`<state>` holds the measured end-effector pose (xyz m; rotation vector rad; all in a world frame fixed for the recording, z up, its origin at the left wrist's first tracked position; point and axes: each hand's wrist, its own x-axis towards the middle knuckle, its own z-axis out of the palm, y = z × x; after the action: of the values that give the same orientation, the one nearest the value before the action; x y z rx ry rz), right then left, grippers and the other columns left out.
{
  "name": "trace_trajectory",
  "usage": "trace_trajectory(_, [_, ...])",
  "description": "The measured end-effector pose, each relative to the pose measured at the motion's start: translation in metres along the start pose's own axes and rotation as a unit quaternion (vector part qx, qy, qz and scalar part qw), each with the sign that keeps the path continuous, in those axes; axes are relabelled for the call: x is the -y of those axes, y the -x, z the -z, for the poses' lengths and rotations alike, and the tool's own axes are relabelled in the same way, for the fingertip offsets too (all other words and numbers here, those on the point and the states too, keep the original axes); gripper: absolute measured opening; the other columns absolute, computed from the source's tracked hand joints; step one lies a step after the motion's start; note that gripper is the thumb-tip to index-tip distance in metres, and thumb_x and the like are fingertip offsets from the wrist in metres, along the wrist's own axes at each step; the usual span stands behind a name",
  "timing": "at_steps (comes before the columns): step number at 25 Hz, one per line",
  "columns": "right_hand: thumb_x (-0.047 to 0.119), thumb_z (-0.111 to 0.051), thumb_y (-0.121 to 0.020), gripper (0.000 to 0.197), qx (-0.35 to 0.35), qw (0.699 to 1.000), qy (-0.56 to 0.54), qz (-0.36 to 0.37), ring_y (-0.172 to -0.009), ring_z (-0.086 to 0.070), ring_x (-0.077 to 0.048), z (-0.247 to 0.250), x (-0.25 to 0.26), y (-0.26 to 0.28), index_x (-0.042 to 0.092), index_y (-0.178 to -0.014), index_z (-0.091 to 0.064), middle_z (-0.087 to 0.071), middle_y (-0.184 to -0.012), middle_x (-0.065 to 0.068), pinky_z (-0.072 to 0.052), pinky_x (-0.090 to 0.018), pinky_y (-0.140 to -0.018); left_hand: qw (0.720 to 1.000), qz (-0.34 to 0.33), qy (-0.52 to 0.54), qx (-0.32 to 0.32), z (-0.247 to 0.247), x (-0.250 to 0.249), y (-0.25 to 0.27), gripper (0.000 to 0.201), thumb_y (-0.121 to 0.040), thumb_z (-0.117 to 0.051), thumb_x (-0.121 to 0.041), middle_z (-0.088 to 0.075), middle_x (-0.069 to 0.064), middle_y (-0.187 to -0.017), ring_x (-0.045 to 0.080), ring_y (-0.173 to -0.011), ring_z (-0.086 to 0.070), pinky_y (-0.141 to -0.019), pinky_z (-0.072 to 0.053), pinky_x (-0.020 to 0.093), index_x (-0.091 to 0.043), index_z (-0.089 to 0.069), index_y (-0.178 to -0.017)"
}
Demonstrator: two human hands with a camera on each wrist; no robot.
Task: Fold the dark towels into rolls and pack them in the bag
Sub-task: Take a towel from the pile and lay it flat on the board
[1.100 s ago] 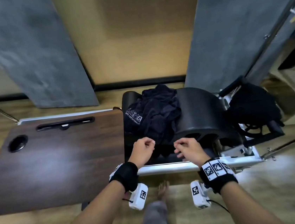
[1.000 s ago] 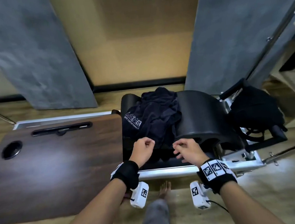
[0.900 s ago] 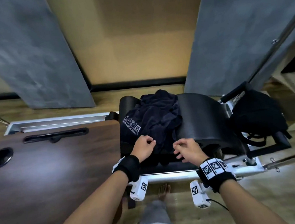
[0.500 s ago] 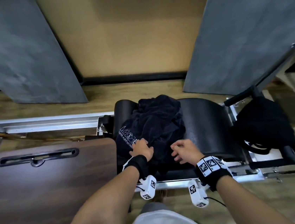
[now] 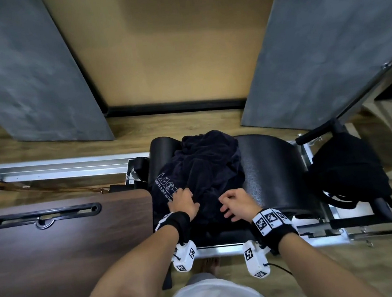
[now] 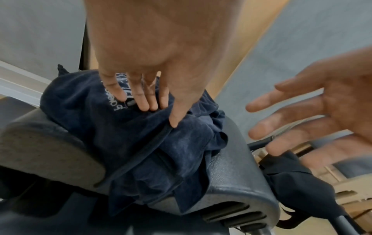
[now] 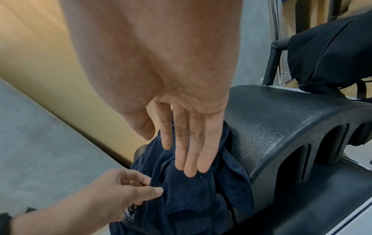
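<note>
Hands first, nearest the camera. Left hand (image 5: 183, 204) at 9 o'clock of the heap, fingers and thumb pinching a hemmed edge of the dark towels (image 5: 204, 167) beside the printed logo. Right hand (image 5: 239, 204) at 3 o'clock, fingers straight and spread, holding nothing, hovering just over the cloth. Towels lie crumpled in the dip of a black arched pad (image 5: 273, 171). Black bag (image 5: 347, 175) beyond at 3 o'clock, hung on the frame. Wooden desk (image 5: 62, 249) at 9 o'clock.

Judged step: lifting one towel free. Best done by taking a second corner of the same hem with the right hand, then lifting clear before spreading it flat on the desk.

Left wrist view shows the pinch on the hem; head view hides it behind the knuckles. Right wrist view shows the open palm.
</note>
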<state>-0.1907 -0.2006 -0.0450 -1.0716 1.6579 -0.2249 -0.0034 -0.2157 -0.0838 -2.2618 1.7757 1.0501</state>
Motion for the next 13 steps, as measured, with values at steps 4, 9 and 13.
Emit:
trace_trajectory(4, [0.026, -0.057, -0.102, 0.014, -0.009, 1.000, -0.001, -0.016, -0.071, -0.071, -0.020, 0.002, -0.010, 0.002, 0.021, -0.100, -0.069, -0.078, -0.095, -0.011, -0.063, -0.041, -0.073, 0.996, -0.011, 0.058, -0.069, 0.010, 0.002, -0.002, 0.016, -0.102, -0.061, -0.022, -0.070, 0.004, -0.122, 0.028, -0.121, -0.063, -0.105, -0.045, 0.043, -0.017, -0.071, -0.113])
trace_trajectory(9, [0.015, -0.059, -0.099, 0.034, -0.056, 0.994, -0.009, 0.097, -0.085, -0.071, -0.021, 0.001, 0.013, 0.018, 0.027, -0.130, -0.067, -0.072, -0.117, -0.007, -0.063, -0.044, -0.080, 0.970, -0.112, 0.181, -0.114, 0.048, -0.012, 0.018, 0.014, -0.109, -0.047, -0.022, -0.066, 0.005, -0.091, 0.031, -0.093, -0.064, -0.081, -0.050, 0.044, -0.013, -0.057, -0.112])
trace_trajectory(13, [-0.005, -0.061, -0.092, 0.089, -0.034, 0.956, 0.019, 0.291, -0.134, -0.043, 0.004, 0.004, 0.041, 0.047, 0.044, -0.160, -0.032, -0.027, -0.167, 0.008, -0.049, -0.031, -0.109, 0.932, -0.222, 0.253, -0.138, 0.082, -0.027, 0.053, 0.018, -0.113, -0.041, -0.025, -0.057, -0.008, -0.078, 0.005, -0.069, -0.052, -0.067, -0.040, 0.025, -0.022, -0.057, -0.106])
